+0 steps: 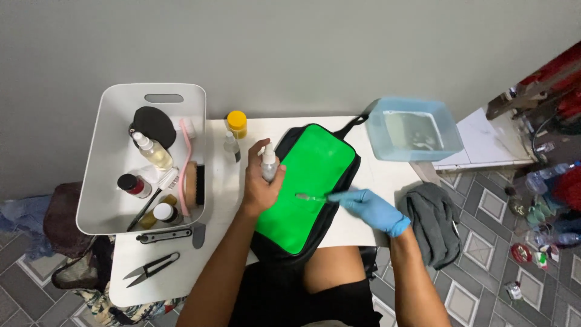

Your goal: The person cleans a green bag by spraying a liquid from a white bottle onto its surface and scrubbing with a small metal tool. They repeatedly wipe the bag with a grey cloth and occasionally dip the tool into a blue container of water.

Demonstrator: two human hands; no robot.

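A bright green pouch with black edging lies flat on the white table, its long axis running on a diagonal from the near edge of the table, by the person's lap, up and away to the right, where its black strap end points toward a pale blue plastic basin holding water. The left hand, bare, is closed around a small clear spray bottle, held upright with its white nozzle at the top, over the pouch's left edge. The right hand, in a blue glove, pinches the end of a thin, pale tool, possibly a small brush or swab, though it is too slim to tell for certain; it lies almost level, its tip pointing left across the green panel and seeming to touch it. A dark grey cloth hangs over the table's right edge, just beside the gloved wrist. To the left, a white tub holds bottles, brushes and a black round thing. A yellow-capped jar stands behind the pouch, near the tub. Black thread snips lie at the near left corner of the table, well apart from both hands.
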